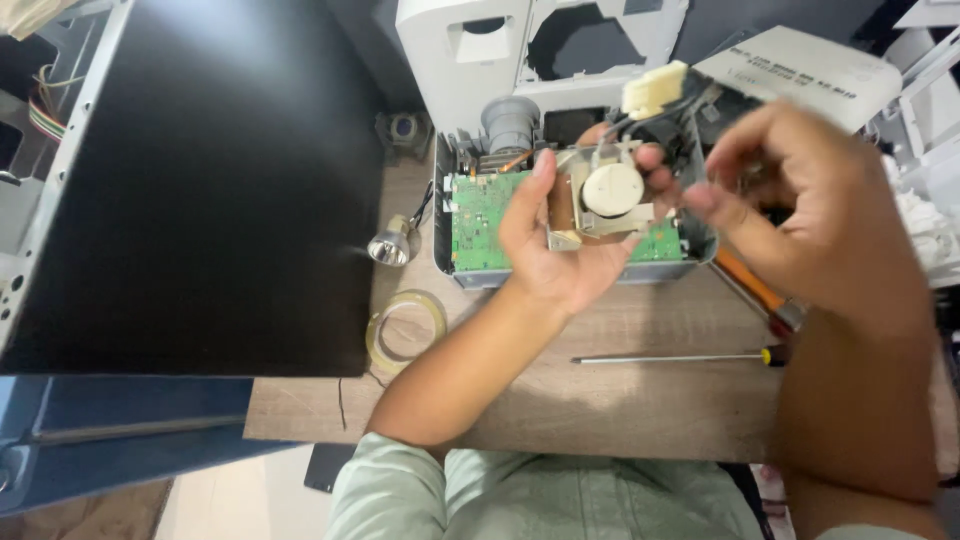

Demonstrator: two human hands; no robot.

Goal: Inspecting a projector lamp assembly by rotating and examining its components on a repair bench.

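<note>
- the left hand [560,235] cups a small metal assembly with a white round cap [612,190], fingers wrapped under and behind it, at the centre of the frame just above the opened device [470,225] with its green circuit board [480,215].
- the right hand [800,215] is blurred at centre right; its fingertips pinch at the assembly's right edge near the dark wires leading to a cream connector [655,90].
- judged risk: the wires look taut, so a tug could strain the connector, and a slip could drop the part onto the board.
- wooden table [600,400]; a thin screwdriver [680,357] lower right, a tape roll [405,330] and a small lamp reflector [390,247] left of centre.
- a large black panel [200,180] fills the upper left; a white casing [540,50] stands at the top.
</note>
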